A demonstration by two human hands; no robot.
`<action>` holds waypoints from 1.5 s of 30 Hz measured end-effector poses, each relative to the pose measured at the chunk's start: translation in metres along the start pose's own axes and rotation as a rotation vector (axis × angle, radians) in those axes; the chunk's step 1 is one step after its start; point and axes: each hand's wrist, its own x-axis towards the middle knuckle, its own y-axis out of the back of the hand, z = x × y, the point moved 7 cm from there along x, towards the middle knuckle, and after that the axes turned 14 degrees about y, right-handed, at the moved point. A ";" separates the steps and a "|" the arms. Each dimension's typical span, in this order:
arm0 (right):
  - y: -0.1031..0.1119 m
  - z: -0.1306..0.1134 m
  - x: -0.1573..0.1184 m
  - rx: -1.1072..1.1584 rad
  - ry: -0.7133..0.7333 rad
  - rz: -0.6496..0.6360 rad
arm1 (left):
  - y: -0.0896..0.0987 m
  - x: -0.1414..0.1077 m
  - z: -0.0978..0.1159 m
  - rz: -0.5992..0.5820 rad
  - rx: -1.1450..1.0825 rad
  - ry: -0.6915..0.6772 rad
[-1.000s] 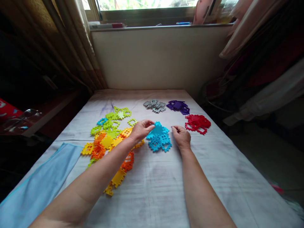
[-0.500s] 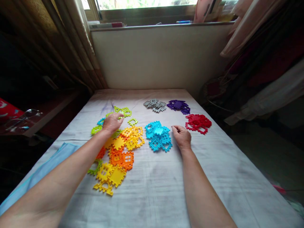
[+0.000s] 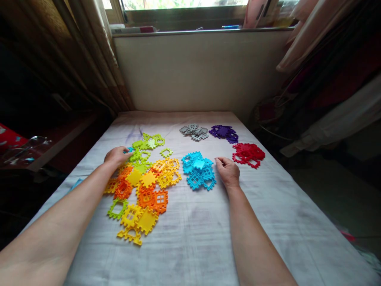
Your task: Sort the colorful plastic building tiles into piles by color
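My left hand [image 3: 117, 156] reaches to the left edge of the green tiles [image 3: 142, 153], its fingers closed on a small blue interlocking tile [image 3: 130, 149] that they partly cover. My right hand [image 3: 228, 171] rests on the sheet with its fingers curled in, and no tile shows in it. Just left of it lies a heap of blue interlocking tiles [image 3: 199, 171]. Yellow tiles [image 3: 148, 179] and orange tiles [image 3: 146, 196] with notched edges, some with window cut-outs, spread between my left forearm and the blue heap.
Grey tiles [image 3: 194, 132], purple tiles [image 3: 224, 134] and red tiles [image 3: 249, 155] form separate heaps toward the back and right. A single green frame tile [image 3: 166, 152] lies apart. The pale sheet [image 3: 196, 238] covers the surface, which ends at a wall [image 3: 202, 71] below a window.
My left hand has moved left and nearer to me, from above the green tiles to the small blue tile. My right hand has stayed put.
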 end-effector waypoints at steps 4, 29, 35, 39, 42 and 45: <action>0.000 -0.001 0.000 0.013 -0.004 -0.016 | 0.015 -0.007 -0.003 0.036 0.005 0.090; 0.001 -0.005 0.002 0.093 0.059 0.080 | -0.043 -0.185 0.205 -0.081 -0.298 -0.721; -0.002 -0.078 -0.010 -0.028 0.527 0.009 | -0.064 -0.200 0.139 0.029 -0.022 -0.645; -0.019 -0.119 -0.033 -0.135 0.710 -0.225 | -0.067 -0.207 0.117 0.107 0.045 -0.588; -0.030 -0.129 -0.049 -0.190 0.746 -0.351 | -0.062 -0.206 0.110 0.161 0.038 -0.580; -0.039 -0.127 -0.055 -0.253 0.722 -0.414 | -0.060 -0.205 0.104 0.204 0.019 -0.587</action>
